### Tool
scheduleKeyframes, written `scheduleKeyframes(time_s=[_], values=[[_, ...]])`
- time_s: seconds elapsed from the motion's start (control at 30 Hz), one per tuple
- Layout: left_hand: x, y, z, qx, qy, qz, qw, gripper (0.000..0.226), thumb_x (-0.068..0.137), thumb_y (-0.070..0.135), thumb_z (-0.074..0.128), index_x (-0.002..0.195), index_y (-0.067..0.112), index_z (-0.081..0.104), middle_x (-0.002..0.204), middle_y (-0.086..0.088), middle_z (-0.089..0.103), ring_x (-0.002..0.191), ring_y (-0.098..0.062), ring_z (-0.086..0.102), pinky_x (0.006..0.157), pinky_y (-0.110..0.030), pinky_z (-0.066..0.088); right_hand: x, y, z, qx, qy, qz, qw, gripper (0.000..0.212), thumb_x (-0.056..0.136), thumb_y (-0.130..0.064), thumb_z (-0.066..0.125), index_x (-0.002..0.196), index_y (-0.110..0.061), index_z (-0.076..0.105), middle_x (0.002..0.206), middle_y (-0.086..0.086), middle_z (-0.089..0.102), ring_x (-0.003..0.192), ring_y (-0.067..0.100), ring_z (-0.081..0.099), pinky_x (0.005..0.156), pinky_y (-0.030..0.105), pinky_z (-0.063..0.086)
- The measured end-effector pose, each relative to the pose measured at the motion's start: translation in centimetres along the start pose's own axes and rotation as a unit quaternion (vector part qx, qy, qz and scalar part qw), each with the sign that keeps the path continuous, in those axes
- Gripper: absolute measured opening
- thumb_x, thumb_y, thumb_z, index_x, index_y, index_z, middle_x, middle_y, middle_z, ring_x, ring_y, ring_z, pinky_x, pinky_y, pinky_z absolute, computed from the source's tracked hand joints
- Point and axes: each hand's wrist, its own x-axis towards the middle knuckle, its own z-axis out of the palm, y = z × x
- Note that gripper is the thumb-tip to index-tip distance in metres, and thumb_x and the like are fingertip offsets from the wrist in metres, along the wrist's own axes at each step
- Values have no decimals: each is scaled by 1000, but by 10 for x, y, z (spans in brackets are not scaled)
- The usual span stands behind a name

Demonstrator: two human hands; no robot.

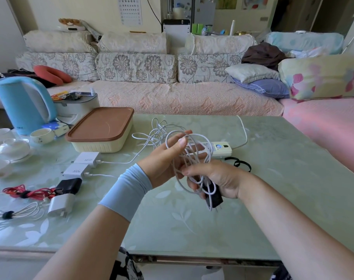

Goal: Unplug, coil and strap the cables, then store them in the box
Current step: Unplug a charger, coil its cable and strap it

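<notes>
Nearest us, the right hand (pixel 212 178) curls round a black charger (pixel 214 198) and the lower loops of the white cable (pixel 192 136). The left hand (pixel 166 158) stands with straight fingers inside the upper loops. Behind them lies a power strip (pixel 221 149), partly hidden, with black straps (pixel 240 164) beside it. The lidded box (pixel 103 130) sits left.

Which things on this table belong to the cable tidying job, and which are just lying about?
Job: white cable, black charger, power strip, black strap, lidded box, white chargers, red cable.
Lying about: blue kettle, teacup, neck pillow.
</notes>
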Motion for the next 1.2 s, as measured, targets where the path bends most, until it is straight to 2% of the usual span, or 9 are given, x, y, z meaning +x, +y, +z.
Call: scheduleKeyframes(time_s=[0.17, 0.33, 0.43, 0.53, 0.67, 0.8, 0.93, 1.03, 1.2], values=[[0, -2, 6, -48, -77, -22, 996, 79, 71, 21, 81, 140, 17, 43, 132, -19, 59, 117, -39, 59, 101, -52, 45, -6, 2, 2, -43, -101, 50, 993, 11, 85, -19, 68, 75, -18, 71, 72, 1, 67, 59, 10, 59, 55, 24, 44], [3, 2, 16, -67, -11, 21, 997, 51, 71, -5, 65, 117, 16, 59, 85, -7, 66, 69, -24, 67, 66, -35, 58, -4, 3, 3, -47, -120, 27, 991, 19, 86, -24, 67, 104, -18, 70, 122, 13, 68, 104, 25, 66, 59, 23, 43], [7, 0, 18, -78, 10, 61, 995, 44, 69, -11, 68, 104, 14, 58, 81, -6, 62, 65, -23, 65, 63, -35, 58, -4, 0, 2, -19, -132, 9, 991, 29, 86, -36, 66, 102, -12, 67, 108, 12, 73, 98, 33, 68, 71, 31, 43], [7, 2, 18, -66, 26, 86, 994, 42, 69, -11, 68, 102, 13, 58, 92, -8, 66, 75, -25, 67, 70, -37, 58, -1, 1, 0, 37, -122, 0, 992, 42, 72, -51, 79, 87, -13, 69, 79, 10, 66, 68, 26, 62, 78, 38, 47], [4, 4, 12, -56, -16, 57, 997, 63, 72, -6, 68, 129, 14, 50, 129, -12, 62, 115, -39, 59, 100, -51, 47, 0, -2, 3, 24, -113, 41, 992, 33, 85, -48, 65, 76, -17, 59, 59, -2, 37, 48, 13, 38, 67, 33, 43], [3, 1, 11, -131, -122, 4, 984, 91, 67, 11, 84, 143, 18, 36, 135, -19, 55, 118, -38, 59, 103, -50, 44, 0, -2, 9, -11, -141, 84, 986, 37, 89, -42, 56, 64, -21, 41, 52, -4, 34, 44, 12, 36, 64, 33, 44], [5, -1, 24, -166, -82, -5, 983, 78, 57, 16, 91, 125, 15, 54, 87, -1, 62, 70, -22, 65, 75, -40, 58, -3, -1, 13, -57, -185, 101, 976, 34, 91, -33, 56, 60, -20, 53, 58, -2, 61, 43, 11, 48, 53, 26, 43], [5, 6, 23, -189, -52, 3, 981, 51, 58, 32, 91, 91, 23, 53, 71, 6, 52, 53, -13, 54, 50, -24, 51, -2, -2, 9, -31, -164, 79, 983, 25, 89, -30, 59, 70, -14, 57, 88, 8, 74, 50, 13, 55, 50, 22, 44], [3, 12, 33, -214, 102, 18, 971, 33, 78, 45, 64, 60, 21, 50, 59, 4, 45, 45, -14, 43, 46, -22, 39, 5, 3, 6, -72, -105, 32, 991, 10, 90, -22, 64, 92, -16, 72, 104, 10, 74, 93, 26, 69, 95, 40, 47]])
